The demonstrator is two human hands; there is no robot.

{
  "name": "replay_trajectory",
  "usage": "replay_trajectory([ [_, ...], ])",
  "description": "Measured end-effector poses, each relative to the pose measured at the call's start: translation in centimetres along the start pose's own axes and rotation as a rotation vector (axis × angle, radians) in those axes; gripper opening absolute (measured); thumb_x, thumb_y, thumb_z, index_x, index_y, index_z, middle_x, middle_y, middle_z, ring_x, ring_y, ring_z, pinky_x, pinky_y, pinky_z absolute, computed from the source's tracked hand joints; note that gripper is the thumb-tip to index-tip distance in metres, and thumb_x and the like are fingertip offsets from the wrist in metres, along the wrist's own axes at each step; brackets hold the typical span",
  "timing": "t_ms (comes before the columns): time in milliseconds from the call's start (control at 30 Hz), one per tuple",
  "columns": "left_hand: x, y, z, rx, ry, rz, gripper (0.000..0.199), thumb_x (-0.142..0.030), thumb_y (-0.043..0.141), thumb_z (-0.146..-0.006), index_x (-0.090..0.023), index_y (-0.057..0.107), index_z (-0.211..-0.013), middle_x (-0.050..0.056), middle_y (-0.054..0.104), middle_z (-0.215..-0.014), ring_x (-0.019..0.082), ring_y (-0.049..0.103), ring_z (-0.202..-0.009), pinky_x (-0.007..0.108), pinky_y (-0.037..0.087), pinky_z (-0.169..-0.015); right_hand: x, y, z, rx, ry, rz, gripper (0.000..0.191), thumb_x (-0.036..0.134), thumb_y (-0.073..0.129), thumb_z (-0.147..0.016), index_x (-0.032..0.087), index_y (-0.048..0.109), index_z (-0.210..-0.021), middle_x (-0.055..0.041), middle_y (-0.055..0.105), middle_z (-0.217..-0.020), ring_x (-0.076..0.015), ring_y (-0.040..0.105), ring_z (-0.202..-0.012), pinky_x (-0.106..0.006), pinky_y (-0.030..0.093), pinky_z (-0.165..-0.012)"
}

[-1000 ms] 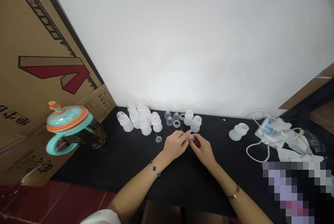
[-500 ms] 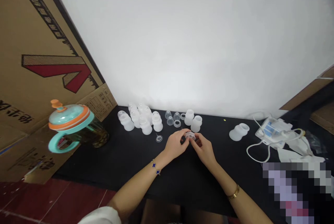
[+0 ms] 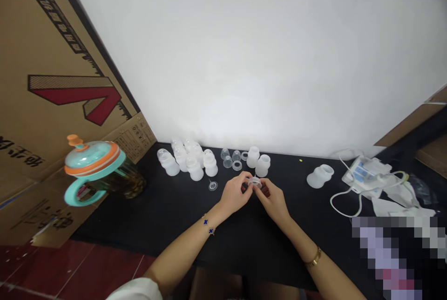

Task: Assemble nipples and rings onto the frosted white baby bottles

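Note:
My left hand (image 3: 238, 189) and my right hand (image 3: 272, 197) meet over the black table, fingertips pinching opposite sides of a whitish baby bottle collar ring (image 3: 255, 182). A thin clear tip pokes up from the ring's middle. Just beyond my hands stand two open white bottle bodies, the nearer bottle body (image 3: 262, 166) and the farther bottle body (image 3: 253, 157). Left of them lie clear dome caps (image 3: 228, 162) and a loose collar ring (image 3: 237, 165). A clear silicone nipple (image 3: 213, 186) rests on the table left of my left hand.
Several capped bottles (image 3: 194, 168) cluster at the back left. A teal-lidded jug (image 3: 96, 165) stands by a cardboard box (image 3: 70, 57). One bottle body (image 3: 319, 176) lies tilted at right, near a white cable (image 3: 333, 204) and papers. A white wall rises behind.
A thin clear tip now shows more plainly above the ring between my fingers. Both hands stay in nearly the same place.

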State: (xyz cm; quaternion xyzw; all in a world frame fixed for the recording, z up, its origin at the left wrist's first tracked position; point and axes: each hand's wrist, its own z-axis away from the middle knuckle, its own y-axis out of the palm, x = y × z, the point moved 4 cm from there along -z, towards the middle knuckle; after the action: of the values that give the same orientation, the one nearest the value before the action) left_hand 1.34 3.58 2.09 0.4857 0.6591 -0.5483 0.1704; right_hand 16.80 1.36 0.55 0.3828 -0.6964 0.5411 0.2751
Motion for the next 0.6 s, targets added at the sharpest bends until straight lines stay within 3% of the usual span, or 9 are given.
replay_trajectory([
  [600, -0.25, -0.02, 0.17, 0.005, 0.017, -0.024, 0.018, -0.022, 0.057, -0.089, -0.024, 0.056, -0.107, 0.0, 0.073, -0.089, 0.016, 0.067, -0.074, 0.027, 0.05, -0.07, 0.27, -0.1, 0.11, 0.0, -0.011, -0.004, 0.025, 0.044, 0.057, -0.093, 0.021, 0.066, -0.092, -0.0003, 0.067, -0.072, -0.0156, 0.059, -0.058, -0.024, 0.044, -0.055],
])
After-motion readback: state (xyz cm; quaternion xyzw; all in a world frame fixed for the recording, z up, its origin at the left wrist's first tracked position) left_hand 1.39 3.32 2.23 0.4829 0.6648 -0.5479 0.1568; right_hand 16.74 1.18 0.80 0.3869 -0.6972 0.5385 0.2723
